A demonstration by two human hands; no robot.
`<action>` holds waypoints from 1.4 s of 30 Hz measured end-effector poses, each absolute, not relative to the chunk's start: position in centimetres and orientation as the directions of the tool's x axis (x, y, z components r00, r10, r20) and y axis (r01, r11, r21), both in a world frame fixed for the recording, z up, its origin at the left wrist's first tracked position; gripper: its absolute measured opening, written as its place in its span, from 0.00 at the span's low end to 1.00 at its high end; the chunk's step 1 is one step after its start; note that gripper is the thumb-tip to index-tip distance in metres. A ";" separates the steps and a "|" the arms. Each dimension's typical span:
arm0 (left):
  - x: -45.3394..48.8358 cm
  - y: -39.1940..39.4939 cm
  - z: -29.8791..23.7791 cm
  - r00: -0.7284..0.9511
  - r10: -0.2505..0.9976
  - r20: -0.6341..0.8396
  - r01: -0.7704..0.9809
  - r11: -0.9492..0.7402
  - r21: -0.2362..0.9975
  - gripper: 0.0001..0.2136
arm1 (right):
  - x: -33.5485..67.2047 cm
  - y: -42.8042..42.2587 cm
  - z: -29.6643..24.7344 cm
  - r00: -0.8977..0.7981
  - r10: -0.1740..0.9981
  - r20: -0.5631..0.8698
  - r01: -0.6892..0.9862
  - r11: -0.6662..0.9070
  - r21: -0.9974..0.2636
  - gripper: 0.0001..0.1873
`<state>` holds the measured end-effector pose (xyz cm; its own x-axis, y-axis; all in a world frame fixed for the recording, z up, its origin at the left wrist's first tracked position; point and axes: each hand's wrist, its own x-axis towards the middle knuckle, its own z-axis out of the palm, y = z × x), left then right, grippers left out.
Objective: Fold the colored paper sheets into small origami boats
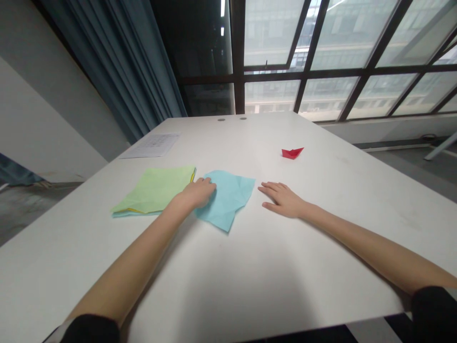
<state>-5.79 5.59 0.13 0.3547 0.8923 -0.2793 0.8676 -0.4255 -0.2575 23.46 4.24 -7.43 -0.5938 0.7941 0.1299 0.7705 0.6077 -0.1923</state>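
A light blue sheet of creased paper [228, 197] lies in the middle of the table, its outline uneven and a corner pointing toward me. At its left side my left hand [200, 191] has its fingers curled down on the sheet; the fingertips are partly hidden. Just right of the sheet, apart from it, my right hand [280, 199] rests open on the tabletop with fingers stretched out and holds nothing. Left of my left hand sits a stack of paper sheets [162, 186], light green on top with yellow and blue edges showing beneath.
Farther back on the right stands a small red folded paper boat [293, 153]. A printed white sheet [152, 145] lies at the table's far left edge. The white table [246, 276] reaches toward windows [273, 33], with a blue curtain [117, 57] on the left.
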 end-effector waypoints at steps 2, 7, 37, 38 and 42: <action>-5.9 5.8 -0.2 0.357 0.885 -0.298 0.869 -0.432 -0.242 0.18 | 23.5 4.3 -7.5 -0.594 0.794 0.132 0.768 0.608 -0.200 0.33; -5.9 5.9 -0.5 0.370 0.876 -0.311 0.877 -0.439 -0.194 0.21 | 23.6 4.8 -7.9 -0.582 0.789 0.197 0.721 0.613 -0.323 0.27; -1.4 4.2 -6.3 0.392 0.920 -0.013 0.920 -0.392 -0.001 0.41 | 25.6 6.8 -7.1 -0.668 0.740 0.079 0.697 0.659 -0.283 0.31; -1.5 4.2 -6.3 0.392 0.920 -0.011 0.920 -0.392 -0.002 0.40 | 25.7 6.9 -7.1 -0.664 0.744 0.076 0.704 0.656 -0.272 0.31; -2.2 4.7 -6.3 0.389 0.921 0.006 0.921 -0.389 -0.004 0.34 | 26.3 7.4 -7.6 -0.614 0.786 0.078 0.754 0.612 -0.238 0.31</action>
<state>-2.21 4.70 -6.27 0.3892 0.9211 0.0058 0.9211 -0.3892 -0.0038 26.25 7.36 -7.61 -0.6138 0.7857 0.0775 0.7539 0.6124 -0.2381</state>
